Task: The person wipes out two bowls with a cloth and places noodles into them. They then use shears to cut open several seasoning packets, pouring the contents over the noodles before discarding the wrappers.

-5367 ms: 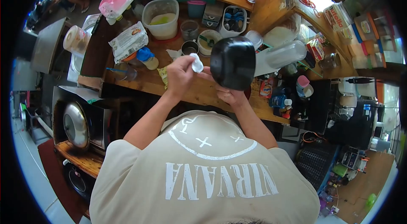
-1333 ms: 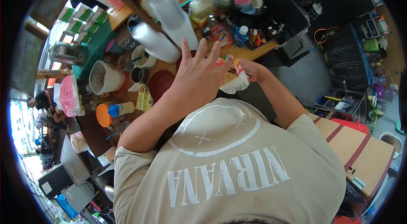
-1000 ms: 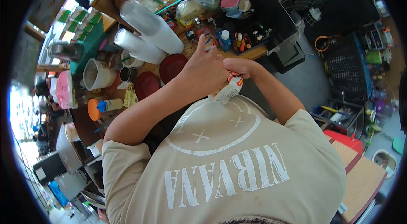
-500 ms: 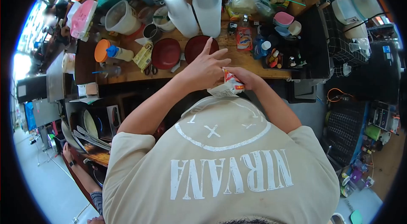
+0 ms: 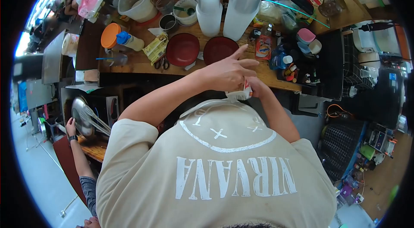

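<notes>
A white packet (image 5: 238, 95) with red and orange print is held low in front of my chest, below the workbench's front edge. My right hand (image 5: 258, 86) is closed round its right side. Over its top is my left hand (image 5: 230, 74), with several fingers stretched out and apart. The thumb side bends down to the packet and seems to pinch it, though the contact is mostly hidden. Just beyond my left fingers lies a dark red bowl (image 5: 217, 50); a second red bowl (image 5: 183, 50) sits left of it.
Tall stacks of plastic cups (image 5: 243, 6) stand behind the bowls. Scissors (image 5: 162, 63), a yellow packet (image 5: 156, 49) and a blue-capped bottle (image 5: 130, 41) lie left. A red-labelled bottle (image 5: 263, 44) stands right. At left, a co-worker's hand (image 5: 71, 126) touches a round metal pan or lid (image 5: 82, 116).
My view has shifted, so the bench items sit further right. Both hands stay at the packet, which shows less of its front. The co-worker's hand and the round metal piece have moved up.
</notes>
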Tool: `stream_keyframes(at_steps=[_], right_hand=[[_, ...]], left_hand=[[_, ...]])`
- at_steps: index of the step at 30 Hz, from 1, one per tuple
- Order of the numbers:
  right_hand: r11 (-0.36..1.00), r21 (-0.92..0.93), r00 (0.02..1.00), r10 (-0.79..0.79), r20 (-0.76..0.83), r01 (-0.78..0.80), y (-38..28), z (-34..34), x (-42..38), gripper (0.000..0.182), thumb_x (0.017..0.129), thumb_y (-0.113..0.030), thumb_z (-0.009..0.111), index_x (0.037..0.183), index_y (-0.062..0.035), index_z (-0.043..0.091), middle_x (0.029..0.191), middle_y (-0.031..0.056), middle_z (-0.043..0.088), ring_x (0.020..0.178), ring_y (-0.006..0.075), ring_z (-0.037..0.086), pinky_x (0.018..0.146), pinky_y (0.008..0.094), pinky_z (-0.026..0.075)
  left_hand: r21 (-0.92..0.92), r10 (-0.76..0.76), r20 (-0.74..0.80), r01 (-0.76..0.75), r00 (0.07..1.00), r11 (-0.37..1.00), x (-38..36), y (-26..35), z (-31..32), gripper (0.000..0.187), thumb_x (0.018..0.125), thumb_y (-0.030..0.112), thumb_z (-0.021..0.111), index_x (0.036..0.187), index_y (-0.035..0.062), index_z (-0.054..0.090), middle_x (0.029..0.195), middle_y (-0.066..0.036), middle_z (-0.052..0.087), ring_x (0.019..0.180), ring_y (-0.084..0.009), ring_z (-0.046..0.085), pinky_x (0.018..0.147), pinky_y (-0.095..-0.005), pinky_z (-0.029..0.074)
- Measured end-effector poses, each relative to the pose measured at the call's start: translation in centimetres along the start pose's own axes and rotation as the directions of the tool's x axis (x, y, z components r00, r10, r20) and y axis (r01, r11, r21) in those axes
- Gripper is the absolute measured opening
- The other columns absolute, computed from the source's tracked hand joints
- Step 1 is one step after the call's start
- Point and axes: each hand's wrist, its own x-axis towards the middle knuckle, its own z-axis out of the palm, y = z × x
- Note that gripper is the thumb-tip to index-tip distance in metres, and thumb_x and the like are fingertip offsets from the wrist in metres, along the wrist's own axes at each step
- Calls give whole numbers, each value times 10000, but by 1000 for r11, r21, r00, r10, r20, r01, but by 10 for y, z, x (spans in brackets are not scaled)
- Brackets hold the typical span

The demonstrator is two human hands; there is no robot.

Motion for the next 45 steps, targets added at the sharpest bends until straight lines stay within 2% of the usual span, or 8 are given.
stream_keyframes(at_steps=[9, 17, 19, 26, 35, 37, 41, 45], right_hand=[[984, 176, 977, 13, -213, 25, 30, -60, 16, 465, 1033, -447, 513, 1170, -16, 620, 964, 90, 739, 776, 181, 735, 675, 331, 606], [873, 321, 890, -229, -393, 366, 57, -81, 12, 531, 1037, -507, 462, 1279, -48, 574, 1070, 79, 724, 922, 195, 726, 796, 346, 593], [859, 225, 765, -254, -592, 459, 64, -90, 21, 554, 1036, -530, 437, 1315, -69, 566, 1218, 80, 690, 1080, 229, 683, 931, 396, 551], [673, 270, 605, -327, -726, 688, 63, -89, 50, 448, 1063, -419, 452, 1322, -59, 520, 1299, 98, 617, 1170, 240, 630, 957, 395, 536], [958, -12, 658, -206, -725, 286, 22, -59, 2, 321, 927, -279, 661, 1183, -102, 587, 1004, 35, 639, 940, 157, 593, 946, 396, 435], [982, -72, 652, -171, -739, 176, 25, -62, -8, 497, 889, -278, 664, 1305, -47, 518, 1271, 65, 620, 1254, 186, 512, 1045, 448, 354], [980, -199, 642, -149, -753, -6, 16, -36, -35, 481, 887, -273, 670, 1284, -19, 577, 1198, 56, 644, 1160, 173, 548, 972, 386, 400], [821, -525, 842, -110, -529, -222, 0, -16, -55, 433, 898, -307, 684, 1173, 28, 680, 1027, 55, 689, 956, 154, 589, 854, 298, 445]], left_hand=[[-37, -433, -455, 469, 778, 882, -109, -58, -64, 78, 723, 77, 772, 776, 23, 755, 1182, -67, 704, 1287, -284, 541, 1146, -565, 294], [333, -573, -369, 680, 732, 654, -193, -95, 9, 378, 795, 158, 739, 1154, 55, 678, 1197, -95, 687, 1212, -309, 577, 1122, -589, 315], [90, -695, -550, 861, 462, 501, -228, -118, 19, 324, 824, 159, 702, 1135, 67, 696, 1199, -122, 675, 1166, -310, 597, 1082, -546, 379], [215, -967, -187, 967, 174, 133, -287, -168, 26, 811, 729, 271, 766, 1455, 125, 434, 1339, -149, 589, 1188, -341, 597, 993, -498, 474], [158, -991, -134, 987, -2, -23, -293, -183, 6, 786, 614, 384, 897, 1262, 92, 561, 1232, -189, 642, 1150, -349, 626, 907, -487, 535], [140, -989, -141, 988, -47, -67, -285, -176, -6, 742, 610, 390, 902, 1206, 85, 583, 1188, -184, 662, 1119, -351, 641, 896, -485, 537], [86, -967, -183, 977, -176, -194, -284, -170, -16, 688, 599, 405, 915, 1125, 75, 620, 1084, -175, 705, 1040, -363, 673, 876, -478, 538], [-15, -946, -287, 988, -151, -154, -281, -136, -52, 631, 611, 381, 917, 1087, 76, 635, 1045, -176, 717, 1007, -389, 674, 866, -467, 539]])
